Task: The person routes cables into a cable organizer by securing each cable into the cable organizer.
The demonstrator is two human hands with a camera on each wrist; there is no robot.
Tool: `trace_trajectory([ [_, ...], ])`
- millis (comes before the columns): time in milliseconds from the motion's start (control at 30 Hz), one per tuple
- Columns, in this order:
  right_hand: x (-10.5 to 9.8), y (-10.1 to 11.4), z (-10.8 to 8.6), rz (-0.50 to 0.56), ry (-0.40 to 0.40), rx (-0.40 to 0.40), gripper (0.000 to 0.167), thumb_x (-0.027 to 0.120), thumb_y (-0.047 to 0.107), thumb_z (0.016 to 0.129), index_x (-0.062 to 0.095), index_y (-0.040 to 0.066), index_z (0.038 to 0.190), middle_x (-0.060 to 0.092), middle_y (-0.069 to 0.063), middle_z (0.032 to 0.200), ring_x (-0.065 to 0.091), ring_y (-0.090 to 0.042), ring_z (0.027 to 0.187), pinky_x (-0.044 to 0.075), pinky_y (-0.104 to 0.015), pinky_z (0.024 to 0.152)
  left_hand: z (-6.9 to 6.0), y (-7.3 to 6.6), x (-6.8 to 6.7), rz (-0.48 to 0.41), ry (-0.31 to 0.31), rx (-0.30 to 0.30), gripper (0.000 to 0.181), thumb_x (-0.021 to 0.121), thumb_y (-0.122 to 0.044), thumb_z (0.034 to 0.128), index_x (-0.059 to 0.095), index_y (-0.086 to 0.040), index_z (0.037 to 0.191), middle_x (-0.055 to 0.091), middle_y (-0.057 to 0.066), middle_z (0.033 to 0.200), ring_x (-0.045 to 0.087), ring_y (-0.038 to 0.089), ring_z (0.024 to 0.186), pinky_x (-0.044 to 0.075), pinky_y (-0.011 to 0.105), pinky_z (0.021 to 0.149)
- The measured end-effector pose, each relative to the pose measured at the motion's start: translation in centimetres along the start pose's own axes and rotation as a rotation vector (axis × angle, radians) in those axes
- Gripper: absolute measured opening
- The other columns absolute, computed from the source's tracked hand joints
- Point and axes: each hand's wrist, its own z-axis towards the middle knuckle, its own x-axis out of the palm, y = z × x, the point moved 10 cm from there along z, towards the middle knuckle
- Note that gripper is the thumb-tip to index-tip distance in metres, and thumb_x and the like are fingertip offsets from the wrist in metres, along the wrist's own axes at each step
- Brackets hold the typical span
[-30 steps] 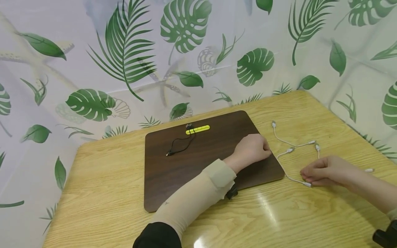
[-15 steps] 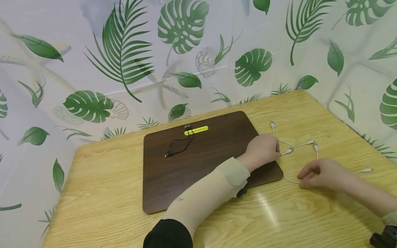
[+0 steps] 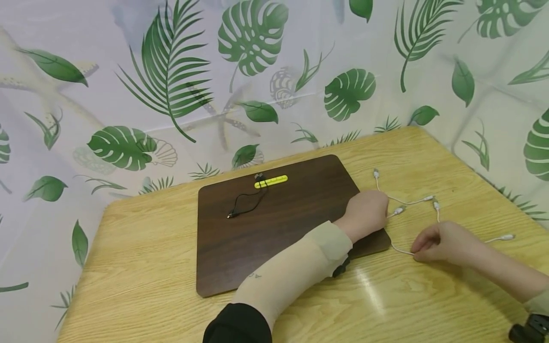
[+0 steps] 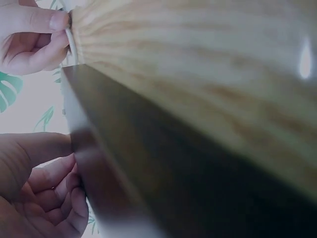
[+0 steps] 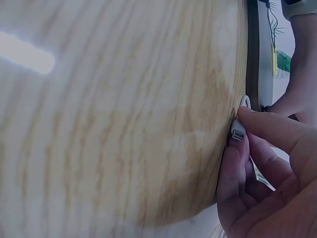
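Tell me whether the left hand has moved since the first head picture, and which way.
Yes, rightward: judged against the dark board, the left hand has shifted farther over the right edge.

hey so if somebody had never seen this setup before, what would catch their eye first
Probably the bright yellow strip near the far edge of the dark board, with a black cable beside it. Next, the right hand pinching a white cable over the table, just right of the board. Behind everything, a backdrop printed with big green leaves stands out too.
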Motion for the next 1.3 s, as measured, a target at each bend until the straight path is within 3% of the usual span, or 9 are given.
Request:
trace_trajectory([
  [167,0.1,-0.2,0.0,-0.002,0.003,0.002,0.009,0.084,0.014,0.089,0.081,0.007,0.092,0.079,0.001,0.085,0.06,0.005,0.072,0.051,-0.02,0.068,0.3,-0.4,0.4,0.071,0.016,-0.016,0.039,0.061,-0.017,0.1034,0.053,-0.022,0.066,0.052,-0.009,0.071,0.039,0.008,0.058,0.037,0.024,0.045],
  [367,0.0,-0.3,0.0,-0.022,0.003,0.004,0.008,0.084,0.015,0.087,0.081,0.008,0.09,0.078,0.003,0.083,0.059,0.006,0.071,0.05,-0.02,0.067,0.3,-0.4,0.7,0.054,0.024,-0.017,0.046,0.061,-0.014,0.1019,0.041,-0.021,0.06,0.041,-0.006,0.066,0.032,0.01,0.056,0.03,0.024,0.045],
  [633,-0.1,-0.9,-0.3,-0.036,0.015,0.046,0.01,0.081,0.016,0.089,0.08,0.006,0.09,0.076,0.003,0.082,0.055,0.003,0.071,0.047,-0.021,0.066,-0.1,0.0,0.5,-0.051,-0.006,0.004,0.053,0.069,-0.019,0.0994,0.04,-0.02,0.055,0.03,-0.006,0.054,0.028,0.009,0.05,0.028,0.022,0.043],
  [867,-0.3,-1.0,-0.4,-0.005,0.03,0.066,0.011,0.078,0.015,0.089,0.08,0.004,0.091,0.076,0.002,0.081,0.056,0.002,0.069,0.048,-0.02,0.066,-0.5,0.4,-0.2,-0.142,-0.018,0.004,0.051,0.076,-0.024,0.0971,0.05,-0.022,0.053,0.037,-0.01,0.048,0.027,0.006,0.045,0.025,0.02,0.042],
  [1067,-0.3,-1.2,-0.5,0.063,0.056,0.093,0.016,0.075,0.015,0.091,0.079,0.0,0.095,0.075,0.0,0.081,0.059,-0.002,0.067,0.051,-0.021,0.063,-0.8,0.6,-0.8,-0.218,-0.04,0.056,0.059,0.074,-0.017,0.0955,0.036,-0.019,0.05,0.022,-0.008,0.049,0.011,0.006,0.048,0.012,0.02,0.046],
  [1200,-0.5,-1.4,-0.5,0.089,0.06,0.124,0.018,0.073,0.015,0.093,0.077,-0.002,0.097,0.075,0.001,0.083,0.059,-0.002,0.07,0.053,-0.021,0.064,-0.8,1.1,-1.0,-0.292,-0.033,0.066,0.058,0.072,-0.014,0.0962,0.036,-0.019,0.051,0.021,-0.008,0.05,0.012,0.006,0.05,0.014,0.019,0.048],
  [1300,-0.6,-1.3,-0.4,0.105,0.066,0.144,0.02,0.072,0.014,0.096,0.076,-0.006,0.1,0.076,0.001,0.086,0.06,-0.001,0.073,0.055,-0.021,0.066,-0.8,1.8,-1.2,-0.368,-0.037,0.061,0.047,0.07,-0.011,0.096,0.052,-0.018,0.053,0.032,-0.01,0.049,0.021,0.005,0.049,0.022,0.018,0.048],
])
